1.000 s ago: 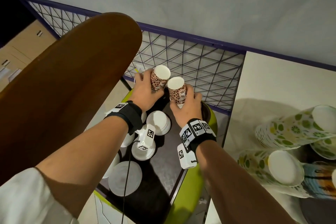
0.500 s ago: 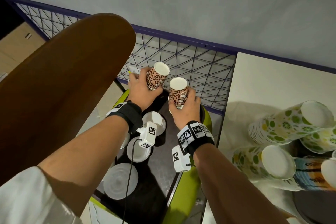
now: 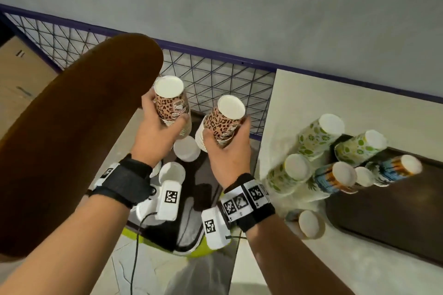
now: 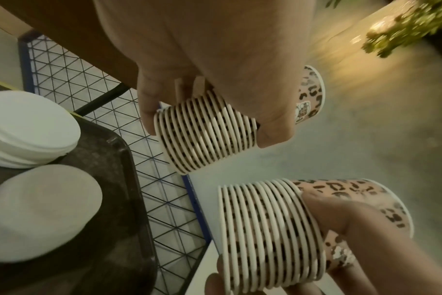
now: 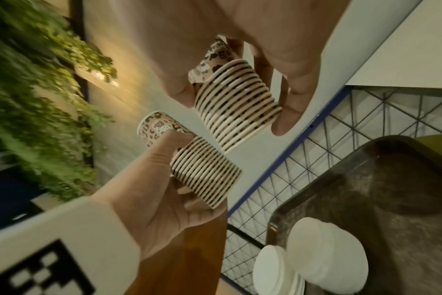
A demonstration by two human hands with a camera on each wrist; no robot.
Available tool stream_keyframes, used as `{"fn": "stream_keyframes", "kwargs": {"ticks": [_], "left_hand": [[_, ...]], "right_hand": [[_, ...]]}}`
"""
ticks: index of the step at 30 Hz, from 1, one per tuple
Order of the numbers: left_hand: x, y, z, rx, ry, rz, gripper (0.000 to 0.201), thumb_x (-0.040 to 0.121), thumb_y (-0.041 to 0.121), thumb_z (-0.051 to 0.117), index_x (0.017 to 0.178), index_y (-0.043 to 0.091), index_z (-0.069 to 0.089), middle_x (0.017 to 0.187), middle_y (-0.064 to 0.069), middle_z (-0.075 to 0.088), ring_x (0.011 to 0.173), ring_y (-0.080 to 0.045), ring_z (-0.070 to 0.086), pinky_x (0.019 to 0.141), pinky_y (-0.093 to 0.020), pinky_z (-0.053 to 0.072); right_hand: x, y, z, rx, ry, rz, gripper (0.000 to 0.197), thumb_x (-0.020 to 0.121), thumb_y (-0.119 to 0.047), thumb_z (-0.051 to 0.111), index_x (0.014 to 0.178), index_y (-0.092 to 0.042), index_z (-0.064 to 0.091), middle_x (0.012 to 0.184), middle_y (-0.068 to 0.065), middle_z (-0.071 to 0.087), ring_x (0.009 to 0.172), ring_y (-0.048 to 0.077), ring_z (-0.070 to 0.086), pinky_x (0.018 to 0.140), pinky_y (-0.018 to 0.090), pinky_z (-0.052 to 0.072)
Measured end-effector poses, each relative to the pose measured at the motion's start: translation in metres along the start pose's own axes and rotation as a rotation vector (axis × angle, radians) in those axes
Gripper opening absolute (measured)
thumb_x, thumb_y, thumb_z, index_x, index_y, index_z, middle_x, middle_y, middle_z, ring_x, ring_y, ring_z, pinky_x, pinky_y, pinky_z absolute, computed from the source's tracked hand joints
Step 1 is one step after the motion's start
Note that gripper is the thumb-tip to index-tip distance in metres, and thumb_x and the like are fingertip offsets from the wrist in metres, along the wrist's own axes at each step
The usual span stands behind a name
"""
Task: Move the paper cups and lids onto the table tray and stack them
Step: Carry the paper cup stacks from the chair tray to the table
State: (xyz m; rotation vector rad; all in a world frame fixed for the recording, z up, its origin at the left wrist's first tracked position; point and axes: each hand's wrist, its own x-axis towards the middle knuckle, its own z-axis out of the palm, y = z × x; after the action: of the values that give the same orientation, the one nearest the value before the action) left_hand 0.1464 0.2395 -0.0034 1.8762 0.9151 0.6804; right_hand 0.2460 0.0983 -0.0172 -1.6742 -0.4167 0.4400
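Note:
Two upside-down stacks of leopard-print paper cups hang in the air above the low dark tray (image 3: pixel 206 189). My left hand (image 3: pixel 158 129) grips the left stack (image 3: pixel 169 103) around its rims (image 4: pixel 204 135). Close to its right, my right hand (image 3: pixel 227 148) grips the other stack (image 3: pixel 225 120) the same way, by its rims (image 5: pixel 237 107). Small piles of white lids (image 3: pixel 186 148) lie on the low tray under my hands. On the pale table (image 3: pixel 323 103) to the right, the brown table tray (image 3: pixel 388 211) bears several upside-down cup stacks (image 3: pixel 359 148).
A rounded brown wooden board (image 3: pixel 72 139) rises close on the left of my left arm. A purple-framed wire grid (image 3: pixel 215 84) stands behind, under the grey wall. One loose cup (image 3: pixel 310 224) lies on the table beside the tray. The low tray rests on a green seat (image 3: pixel 199 250).
Both hands have lifted their leopard-print stacks off the low tray, up and slightly right. The view has swung right, showing more of the table and its tray.

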Motion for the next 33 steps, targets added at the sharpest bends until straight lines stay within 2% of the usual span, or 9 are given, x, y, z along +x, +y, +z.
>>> {"fn": "stream_keyframes", "kwargs": {"ticks": [4,6,11,14,17,19,22,27,33], "left_hand": [[-0.069,0.026,0.001,-0.004,-0.014,0.018,0.070,0.092,0.019,0.076,0.143,0.033,0.029,0.132,0.018,0.056,0.115,0.018,0.054,0.099,-0.013,0.044],[-0.104,0.036,0.009,-0.005,-0.027,0.009,0.070,0.092,0.017,0.076,0.143,0.028,0.031,0.130,0.026,0.053,0.111,0.023,0.053,0.089,0.001,0.040],[-0.193,0.047,0.043,-0.040,-0.077,-0.012,0.072,0.090,0.027,0.079,0.145,0.023,0.032,0.126,0.045,0.052,0.120,0.016,0.053,0.094,-0.004,0.043],[-0.235,0.051,0.068,-0.093,-0.083,-0.050,0.073,0.084,0.036,0.076,0.143,0.026,0.035,0.136,0.030,0.055,0.125,0.008,0.054,0.101,-0.016,0.045],[-0.266,0.049,0.092,-0.119,-0.081,-0.075,0.074,0.083,0.041,0.077,0.142,0.025,0.036,0.141,0.013,0.056,0.130,-0.003,0.055,0.107,-0.032,0.047],[-0.282,0.053,0.107,-0.121,-0.084,-0.103,0.075,0.083,0.047,0.079,0.141,0.027,0.035,0.139,0.016,0.056,0.128,-0.001,0.057,0.104,-0.026,0.047],[-0.300,0.060,0.128,-0.120,-0.075,-0.106,0.072,0.086,0.040,0.080,0.140,0.028,0.034,0.133,0.024,0.055,0.121,0.004,0.058,0.095,-0.009,0.045],[-0.318,0.047,0.153,-0.112,-0.096,-0.137,0.072,0.088,0.018,0.079,0.140,0.027,0.030,0.137,0.017,0.052,0.123,0.008,0.055,0.098,-0.008,0.044],[-0.325,0.014,0.182,-0.115,-0.068,-0.211,0.079,0.087,0.022,0.081,0.147,0.020,0.030,0.144,0.006,0.050,0.131,-0.002,0.054,0.107,-0.020,0.047]], "right_hand": [[-0.054,-0.019,-0.052,-0.031,-0.110,-0.015,0.064,0.080,-0.033,0.080,0.129,-0.027,0.038,0.119,-0.017,0.060,0.107,-0.015,0.055,0.090,0.004,0.043],[-0.079,-0.022,-0.080,-0.007,-0.161,-0.034,0.070,0.080,-0.033,0.080,0.135,-0.024,0.037,0.127,-0.013,0.059,0.118,-0.006,0.055,0.102,0.019,0.047],[-0.127,-0.022,-0.169,0.034,-0.233,-0.059,0.074,0.075,-0.037,0.080,0.136,-0.043,0.037,0.132,-0.017,0.058,0.125,0.006,0.056,0.098,0.044,0.054],[-0.144,-0.020,-0.226,0.066,-0.258,-0.084,0.069,0.073,-0.034,0.079,0.127,-0.051,0.039,0.124,-0.029,0.059,0.119,0.003,0.060,0.092,0.030,0.056],[-0.150,-0.002,-0.281,0.042,-0.178,-0.100,0.069,0.075,-0.028,0.077,0.136,-0.025,0.044,0.125,-0.015,0.065,0.115,0.006,0.063,0.090,0.020,0.053],[-0.148,0.017,-0.311,-0.003,-0.122,-0.070,0.070,0.074,-0.035,0.076,0.134,-0.014,0.045,0.121,-0.006,0.067,0.111,0.006,0.065,0.093,0.025,0.054],[-0.139,0.048,-0.339,-0.057,-0.103,0.018,0.060,0.078,-0.020,0.081,0.124,-0.033,0.043,0.116,-0.014,0.063,0.104,-0.006,0.064,0.088,0.021,0.054],[-0.140,0.109,-0.349,-0.211,-0.232,0.101,0.066,0.075,-0.019,0.085,0.123,-0.036,0.043,0.118,-0.017,0.061,0.108,-0.009,0.059,0.094,0.030,0.055],[-0.159,0.157,-0.323,-0.313,-0.446,0.120,0.075,0.071,-0.035,0.085,0.133,-0.029,0.043,0.128,-0.007,0.061,0.118,0.007,0.059,0.100,0.031,0.051]]}}
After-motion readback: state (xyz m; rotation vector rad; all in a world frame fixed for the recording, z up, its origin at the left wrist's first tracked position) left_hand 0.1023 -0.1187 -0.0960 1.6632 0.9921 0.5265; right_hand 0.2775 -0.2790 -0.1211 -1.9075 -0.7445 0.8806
